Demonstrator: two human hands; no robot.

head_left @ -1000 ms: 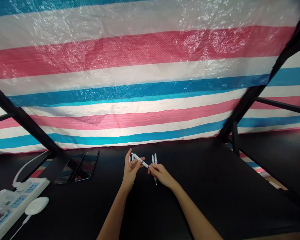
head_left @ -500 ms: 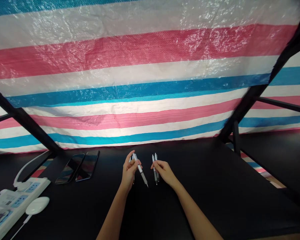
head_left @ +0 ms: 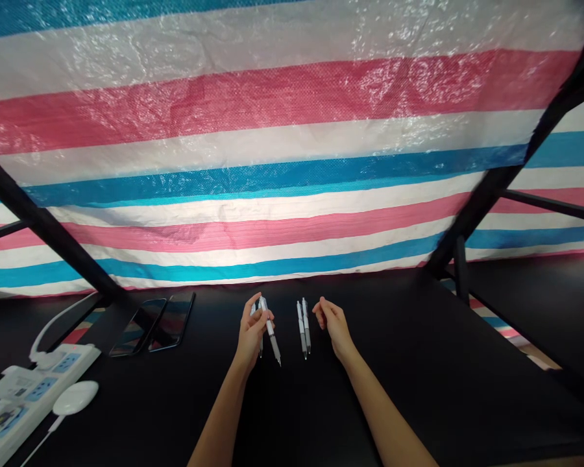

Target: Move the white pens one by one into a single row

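Clock directions ran from the middle of the view. At eight o'clock, by the left edge, a white power strip (head_left: 41,389) with blue socket faces lay on a black table (head_left: 418,376). A white plug (head_left: 14,384) sat in it, its print too small to read. Just right of the strip was a smooth white oval device (head_left: 76,397) with a white cable (head_left: 54,425). Further right, still near eight o'clock, two dark-screened phones lay slanting side by side: the left phone (head_left: 139,327) and the right phone (head_left: 174,324).

At seven o'clock the left hand (head_left: 251,336) pinched a white pen with a grey grip (head_left: 271,332) between thumb and fingers, its tip aimed between five and six o'clock. Another pen (head_left: 261,351) showed partly behind that hand; whether the hand held it could not be told. Near six o'clock, two similar pens, the left table pen (head_left: 301,327) and the right table pen (head_left: 306,325), lay close together on the table, tips towards six. Any lettering on the pens was too small to read.

At five o'clock, just right of that pair and apart from it, the right hand (head_left: 334,325) was loosely curled, with nothing visible in its fingers. At four o'clock, a black frame bar (head_left: 460,230) slanted up towards two. Behind everything, up to twelve o'clock, hung a shiny tarp (head_left: 272,97) striped red-pink, white and blue.
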